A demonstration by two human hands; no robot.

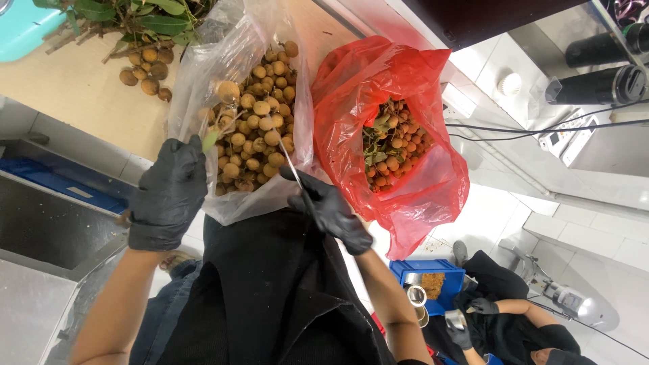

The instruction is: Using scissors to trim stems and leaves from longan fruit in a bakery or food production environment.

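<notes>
While the black-gloved left hand [169, 192] clamps the clear plastic bag of tan round longans [260, 122], the black-gloved right hand [328, 208] grips thin metal scissors [292, 165] just beside it.

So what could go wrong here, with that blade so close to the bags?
The thin blade in the right hand points into the clear bag of longans; it might slit the plastic. The left hand grips that bag's edge close by, so a slip could nick the glove.
</notes>
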